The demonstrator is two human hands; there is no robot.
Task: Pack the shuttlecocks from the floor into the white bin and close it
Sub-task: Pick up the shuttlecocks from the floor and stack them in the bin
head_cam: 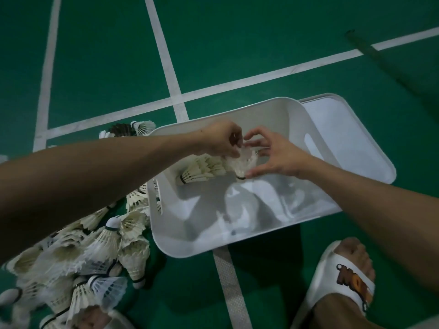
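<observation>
The white bin point(280, 230) stands open on the green floor, with a nested row of shuttlecocks point(202, 169) lying inside along its far left side. Over the bin, my left hand point(219, 138) pinches the feathers of a single shuttlecock point(244, 162) at the right end of that row. My right hand point(278, 154) holds the same shuttlecock with thumb under its cork and fingers curled over the feathers. A heap of loose shuttlecocks point(95, 248) lies on the floor left of the bin. The bin's white lid point(351, 141) lies flat behind and to the right of it.
White court lines point(166, 58) cross the green floor. A dark pole point(380, 60) lies at the upper right. My right foot in a white slipper point(342, 281) stands near the bin's front right; another foot point(95, 317) shows at the bottom left by the heap.
</observation>
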